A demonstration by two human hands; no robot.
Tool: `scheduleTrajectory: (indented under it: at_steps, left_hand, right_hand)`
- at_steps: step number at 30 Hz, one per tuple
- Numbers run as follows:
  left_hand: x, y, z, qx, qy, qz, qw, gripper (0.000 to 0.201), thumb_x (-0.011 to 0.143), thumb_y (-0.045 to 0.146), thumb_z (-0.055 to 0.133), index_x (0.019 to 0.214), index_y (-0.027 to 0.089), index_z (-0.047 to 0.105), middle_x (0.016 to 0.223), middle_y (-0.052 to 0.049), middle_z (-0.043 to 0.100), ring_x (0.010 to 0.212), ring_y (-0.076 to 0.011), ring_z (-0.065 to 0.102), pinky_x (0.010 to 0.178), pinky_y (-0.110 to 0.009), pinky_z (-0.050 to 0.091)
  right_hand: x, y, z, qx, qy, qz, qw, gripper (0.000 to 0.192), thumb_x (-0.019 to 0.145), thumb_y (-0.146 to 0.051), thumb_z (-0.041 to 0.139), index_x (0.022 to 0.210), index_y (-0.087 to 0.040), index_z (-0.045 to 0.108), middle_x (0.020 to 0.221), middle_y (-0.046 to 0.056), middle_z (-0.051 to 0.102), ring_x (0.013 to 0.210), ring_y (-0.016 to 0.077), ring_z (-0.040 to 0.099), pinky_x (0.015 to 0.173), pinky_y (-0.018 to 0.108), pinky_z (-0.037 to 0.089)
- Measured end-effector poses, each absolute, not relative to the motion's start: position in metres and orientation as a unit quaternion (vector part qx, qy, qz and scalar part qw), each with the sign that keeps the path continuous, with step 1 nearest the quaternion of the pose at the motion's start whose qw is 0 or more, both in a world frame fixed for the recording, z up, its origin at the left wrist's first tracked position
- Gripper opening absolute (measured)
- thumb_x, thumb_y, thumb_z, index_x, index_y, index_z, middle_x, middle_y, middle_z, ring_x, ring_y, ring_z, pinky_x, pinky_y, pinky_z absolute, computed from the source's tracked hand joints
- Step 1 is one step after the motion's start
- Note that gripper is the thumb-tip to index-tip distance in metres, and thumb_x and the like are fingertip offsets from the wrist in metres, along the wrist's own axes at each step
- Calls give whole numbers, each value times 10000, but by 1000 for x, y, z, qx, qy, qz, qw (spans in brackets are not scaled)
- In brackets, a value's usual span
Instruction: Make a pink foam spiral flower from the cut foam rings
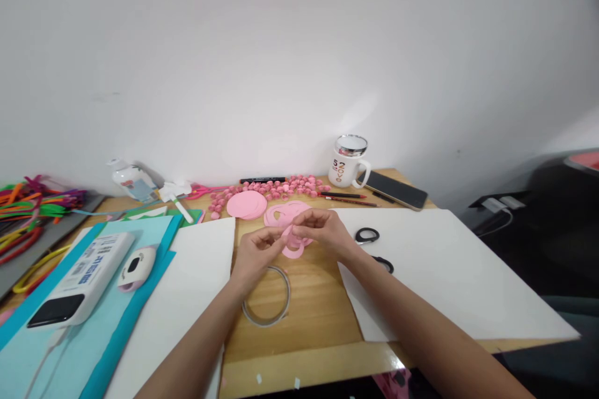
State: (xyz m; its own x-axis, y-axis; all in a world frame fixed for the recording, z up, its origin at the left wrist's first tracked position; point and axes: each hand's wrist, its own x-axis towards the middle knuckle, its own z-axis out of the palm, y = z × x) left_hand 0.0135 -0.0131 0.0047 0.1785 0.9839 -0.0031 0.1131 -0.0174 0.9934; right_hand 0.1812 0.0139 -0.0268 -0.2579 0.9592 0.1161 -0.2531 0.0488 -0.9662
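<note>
My left hand (256, 255) and my right hand (322, 232) meet over the middle of the desk, fingertips pinched together on a piece of pink paper (287, 232). Just beneath and behind the hands lie several pink paper rings (293, 251), partly covered by my fingers. A stack of pink paper circles (246, 205) rests to the left of them. Close to my left wrist, a roll of tape (266, 323) lies flat on the wood. Black-handled scissors (367, 235) sit on white paper beside my right forearm, which hides part of them.
Many small pink rolled pieces (299, 185) spread along the wall. A white mug (345, 168) stands behind, with a phone (397, 190) to its right. White sheets (449, 274) flank the wooden desk (318, 318). At left are a power bank (88, 274), glue bottle (133, 181) and coloured pipe cleaners (42, 206).
</note>
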Motion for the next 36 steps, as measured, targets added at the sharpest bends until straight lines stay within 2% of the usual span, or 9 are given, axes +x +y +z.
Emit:
scheduleTrajectory:
  at_steps: [4,11,18,23,29,36]
  left_hand:
    - [14,-13,4,572,473,425,518,290,631,313,674,856,133,708,738,-68,699,678,-183,613,621,-258,478]
    - [13,-11,3,570,481,440,501,276,646,294,661,869,138,704,751,-68,704,685,-177,614,629,-253,473]
    - [13,-12,2,577,485,426,501,274,652,297,662,874,141,702,774,-66,702,688,-172,612,621,-248,468]
    - [14,-13,3,588,479,421,498,262,654,306,660,852,142,710,759,-62,701,693,-177,613,632,-258,472]
    - [14,-13,3,588,469,420,507,284,658,301,655,892,147,701,820,-76,706,737,-199,622,673,-284,484]
    - [14,-14,5,585,483,419,499,241,650,322,652,815,160,720,827,-65,714,805,-226,626,722,-300,492]
  right_hand:
    - [181,13,-26,-348,-516,590,515,180,566,-248,749,704,-173,661,655,-10,655,585,106,595,548,213,464]
    - [181,11,-20,-356,-541,586,488,238,655,-332,674,843,-187,688,881,54,682,737,162,625,646,274,494]
    - [181,13,-25,-340,-524,600,500,211,596,-281,732,753,-162,657,722,22,668,613,122,597,563,237,468]
    - [180,13,-24,-324,-510,620,501,269,547,-283,761,724,-157,603,636,-5,626,552,105,575,517,218,450]
    - [180,11,-23,-309,-504,640,491,338,499,-285,784,729,-152,576,648,-10,609,575,108,586,547,228,468]
    - [178,10,-20,-310,-514,638,482,342,473,-298,793,674,-155,556,636,-22,585,557,86,555,544,215,460]
